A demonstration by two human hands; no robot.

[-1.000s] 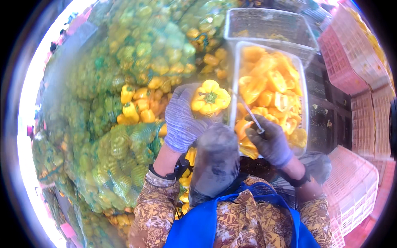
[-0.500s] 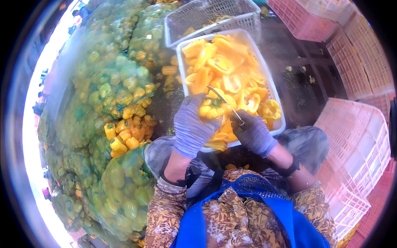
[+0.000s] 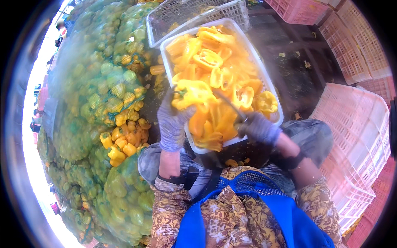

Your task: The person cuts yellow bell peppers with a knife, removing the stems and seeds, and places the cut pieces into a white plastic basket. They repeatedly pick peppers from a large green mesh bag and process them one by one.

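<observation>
My left hand [image 3: 173, 122], in a grey-purple knit glove, is closed around a yellow bell pepper [image 3: 194, 93] whose green stem points left. It holds the pepper above the near left part of a white plastic crate [image 3: 266, 73]. That crate is heaped with cut yellow peppers [image 3: 225, 53]. In my right hand [image 3: 260, 129], gloved the same way, is a knife [image 3: 230, 103]. Its blade slants up and left over the heap, with the tip close to the held pepper. Motion smears the blade and the right glove somewhat.
Green net sacks of peppers [image 3: 120, 202] pile up along the left. Loose yellow peppers [image 3: 124, 140] spill out between them. Another white crate [image 3: 198, 18] stands beyond the full one. Pink and white crates [image 3: 347, 136] are stacked at right, and scraps [image 3: 307, 64] dot the dark floor.
My left hand has moved left with the pepper, which is now turned with its stem leftward. The knife has drawn away from the pepper's top to its right side. The whole view has shifted slightly.
</observation>
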